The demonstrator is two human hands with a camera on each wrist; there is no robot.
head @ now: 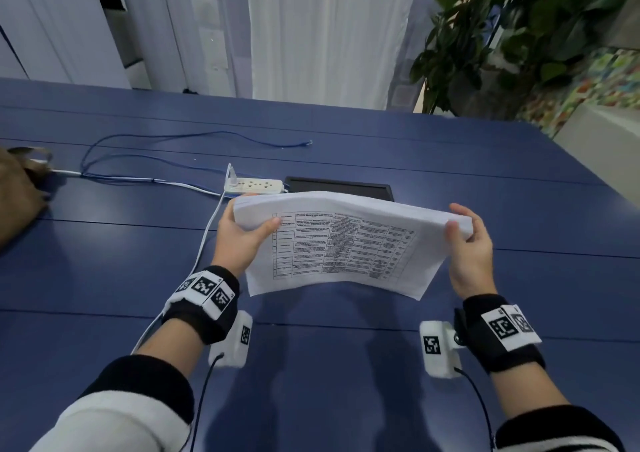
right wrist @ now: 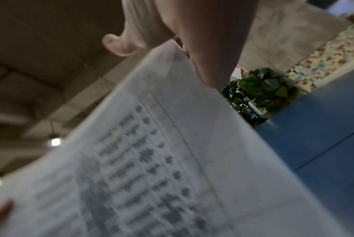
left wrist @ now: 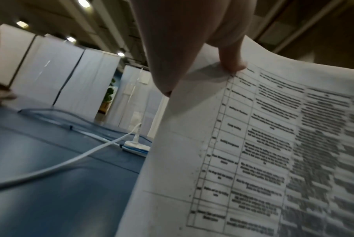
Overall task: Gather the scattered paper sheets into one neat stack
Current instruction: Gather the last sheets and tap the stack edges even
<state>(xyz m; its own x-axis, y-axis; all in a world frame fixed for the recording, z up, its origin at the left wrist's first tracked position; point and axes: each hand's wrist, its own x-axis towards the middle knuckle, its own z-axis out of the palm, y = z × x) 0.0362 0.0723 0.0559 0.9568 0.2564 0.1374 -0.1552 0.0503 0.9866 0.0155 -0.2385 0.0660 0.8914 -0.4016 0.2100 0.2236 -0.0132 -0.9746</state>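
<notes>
A stack of white paper sheets [head: 341, 244] with a printed table on top is held in the air above the blue table [head: 346, 365], tilted toward me and sagging in the middle. My left hand [head: 242, 233] grips its left end, thumb on top and fingers behind. My right hand [head: 465, 240] grips the right end the same way. In the left wrist view the thumb presses on the printed sheet [left wrist: 253, 144]. The right wrist view shows the sheets [right wrist: 161, 160] pinched under my thumb. No loose sheets lie on the table.
A white power strip [head: 252, 185] with white and blue cables [head: 145, 178] lies just beyond the stack, next to a black recessed panel [head: 339, 188]. A brown bag [head: 19, 195] sits at the left edge. A leafy plant [head: 502, 36] stands past the far right corner.
</notes>
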